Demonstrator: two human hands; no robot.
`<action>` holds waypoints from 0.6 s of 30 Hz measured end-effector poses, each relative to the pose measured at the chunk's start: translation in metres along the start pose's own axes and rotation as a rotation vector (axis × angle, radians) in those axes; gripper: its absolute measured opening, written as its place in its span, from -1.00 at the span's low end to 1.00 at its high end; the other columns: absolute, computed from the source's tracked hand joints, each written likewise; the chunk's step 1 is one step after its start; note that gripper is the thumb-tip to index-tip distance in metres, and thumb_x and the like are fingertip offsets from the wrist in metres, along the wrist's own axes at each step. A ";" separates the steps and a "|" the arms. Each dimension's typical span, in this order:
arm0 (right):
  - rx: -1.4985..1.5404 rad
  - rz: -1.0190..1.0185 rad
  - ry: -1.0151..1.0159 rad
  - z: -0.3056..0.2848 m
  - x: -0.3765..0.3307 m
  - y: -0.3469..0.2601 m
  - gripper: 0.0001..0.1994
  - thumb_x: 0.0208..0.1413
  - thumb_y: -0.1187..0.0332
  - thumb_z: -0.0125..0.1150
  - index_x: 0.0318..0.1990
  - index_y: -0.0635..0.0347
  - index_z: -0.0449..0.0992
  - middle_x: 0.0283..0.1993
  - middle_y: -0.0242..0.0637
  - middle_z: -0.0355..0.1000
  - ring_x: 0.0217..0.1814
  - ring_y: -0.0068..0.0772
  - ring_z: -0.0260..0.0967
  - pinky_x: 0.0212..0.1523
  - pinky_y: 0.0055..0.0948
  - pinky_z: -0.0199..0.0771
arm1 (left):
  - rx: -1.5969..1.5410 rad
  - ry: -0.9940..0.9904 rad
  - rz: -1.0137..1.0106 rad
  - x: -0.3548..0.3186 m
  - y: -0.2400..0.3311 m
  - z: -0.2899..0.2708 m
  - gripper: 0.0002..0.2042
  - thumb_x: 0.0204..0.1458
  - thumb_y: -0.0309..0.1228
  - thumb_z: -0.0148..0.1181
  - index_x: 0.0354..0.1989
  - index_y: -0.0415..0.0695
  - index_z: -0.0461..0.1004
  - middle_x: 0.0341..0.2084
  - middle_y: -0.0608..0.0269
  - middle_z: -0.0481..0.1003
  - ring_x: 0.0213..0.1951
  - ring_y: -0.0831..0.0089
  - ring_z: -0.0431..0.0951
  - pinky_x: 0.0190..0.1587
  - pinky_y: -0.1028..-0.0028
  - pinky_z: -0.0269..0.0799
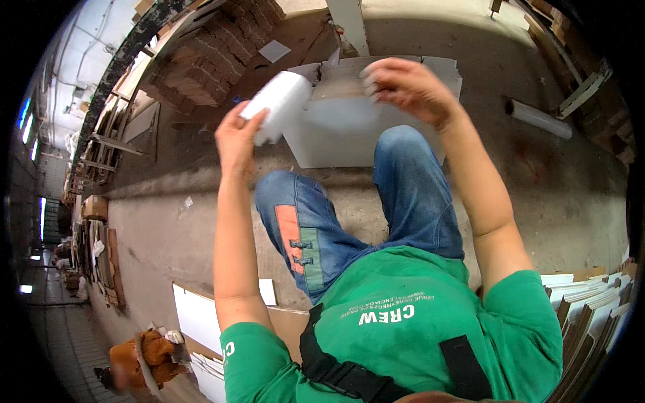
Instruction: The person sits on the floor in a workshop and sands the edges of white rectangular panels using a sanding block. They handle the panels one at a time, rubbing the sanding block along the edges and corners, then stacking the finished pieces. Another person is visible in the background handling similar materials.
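My left hand (235,138) is closed around a white piece (282,101), slightly blurred, that looks like a folded foam sheet or small pad. It is raised over the left end of a low white box or stack of panels (336,138) on the floor. Above the right part of that box, my right hand (410,91) hangs with loosely bent fingers. Those fingers are a little smeared, and nothing shows in them. My knees are on either side of the box's near edge.
Stacked brown cardboard (208,54) stands at the far left. A wrapped roll (537,119) lies on the floor at the right, near a metal leg. White panels (581,305) lean at the near right, others (198,316) at the near left. A person in orange (144,359) is at the lower left.
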State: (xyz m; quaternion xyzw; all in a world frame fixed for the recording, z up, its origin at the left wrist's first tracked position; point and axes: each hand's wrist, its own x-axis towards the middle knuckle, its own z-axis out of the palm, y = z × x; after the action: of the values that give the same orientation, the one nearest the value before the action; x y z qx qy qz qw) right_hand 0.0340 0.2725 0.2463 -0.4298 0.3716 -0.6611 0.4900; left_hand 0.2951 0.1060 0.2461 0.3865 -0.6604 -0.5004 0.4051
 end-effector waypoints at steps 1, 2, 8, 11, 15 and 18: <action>0.086 -0.024 0.131 -0.024 -0.004 0.000 -0.74 0.03 0.34 0.05 -0.12 0.24 0.38 -0.28 -0.31 0.37 -0.24 -0.49 0.35 -0.19 -0.52 0.40 | 0.069 0.139 0.084 0.012 -0.004 -0.015 -0.59 -0.22 -0.54 0.24 -0.12 -0.28 0.34 -0.39 0.23 0.44 -0.36 0.51 0.42 -0.25 0.57 0.32; 0.185 -0.045 0.199 -0.049 -0.011 0.006 -0.74 0.05 0.34 0.02 -0.13 0.26 0.37 -0.28 -0.31 0.37 -0.25 -0.49 0.34 -0.21 -0.52 0.40 | 0.067 0.226 0.168 0.021 -0.011 -0.029 -0.60 -0.22 -0.57 0.23 -0.11 -0.27 0.34 -0.35 0.21 0.44 -0.33 0.49 0.42 -0.22 0.56 0.31; -0.148 0.214 0.912 -0.154 -0.063 0.131 -0.86 -0.06 0.39 0.13 -0.34 0.24 0.44 -0.47 -0.39 0.37 -0.49 -0.59 0.29 -0.47 -0.58 0.36 | 0.168 0.307 0.026 0.072 -0.116 -0.091 -0.54 -0.21 -0.73 -0.01 -0.02 -0.18 0.32 -0.16 0.16 0.39 -0.19 0.40 0.40 -0.06 0.48 0.24; -0.391 0.215 1.041 -0.175 -0.072 0.179 -0.80 -0.12 0.36 0.18 -0.34 0.28 0.45 -0.46 -0.32 0.40 -0.48 -0.54 0.31 -0.45 -0.50 0.34 | 0.544 0.155 -0.233 0.095 -0.180 -0.090 -0.64 -0.19 -0.65 -0.15 -0.19 -0.19 0.47 -0.18 0.11 0.43 -0.16 0.41 0.42 -0.10 0.53 0.26; -0.872 0.080 1.068 -0.186 -0.058 0.202 -0.82 -0.13 0.39 0.14 -0.35 0.26 0.45 -0.43 -0.19 0.42 -0.39 -0.29 0.35 -0.35 -0.36 0.34 | 0.888 0.166 -0.174 0.127 -0.236 -0.068 -0.65 -0.08 -0.30 -0.01 -0.11 -0.18 0.40 -0.14 -0.03 0.40 -0.11 0.20 0.41 -0.06 0.42 0.24; -1.173 0.028 1.044 -0.197 -0.044 0.202 -0.85 -0.12 0.41 0.10 -0.35 0.23 0.45 -0.40 -0.13 0.41 -0.32 -0.16 0.35 -0.29 -0.32 0.34 | 0.955 0.111 -0.398 0.162 -0.260 -0.037 -0.51 -0.04 -0.02 -0.04 -0.07 -0.16 0.37 -0.15 -0.05 0.39 -0.08 0.04 0.36 -0.05 0.33 0.22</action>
State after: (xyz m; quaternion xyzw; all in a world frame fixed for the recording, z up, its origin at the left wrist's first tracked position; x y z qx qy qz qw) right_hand -0.0764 0.2798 -0.0169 -0.2473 0.8477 -0.4669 -0.0468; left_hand 0.2958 -0.1071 0.0232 0.6721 -0.7065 -0.1894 0.1151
